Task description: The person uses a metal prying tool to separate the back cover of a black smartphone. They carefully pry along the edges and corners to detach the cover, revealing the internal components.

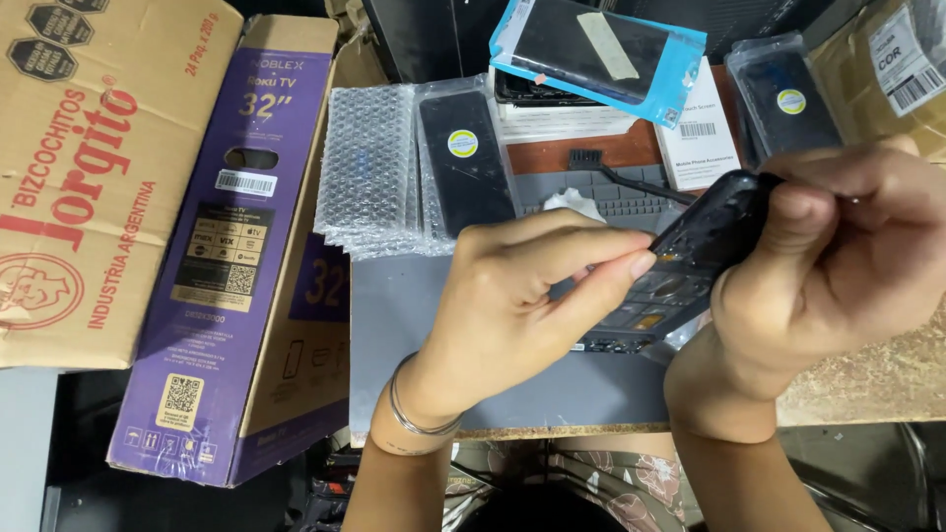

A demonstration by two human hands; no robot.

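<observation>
A black phone frame with its inner side up is held tilted over a grey work mat. My right hand grips its upper right end between thumb and fingers. My left hand, with thin bracelets at the wrist, pinches at the frame's left edge with thumb and forefinger. The frame's lower end is partly hidden behind my left hand.
Bubble-wrap sleeves and a bagged black phone lie behind the mat. A blue-edged screen pack, white boxes, a black brush and another bagged phone are at the back. A purple carton and a brown one stand left.
</observation>
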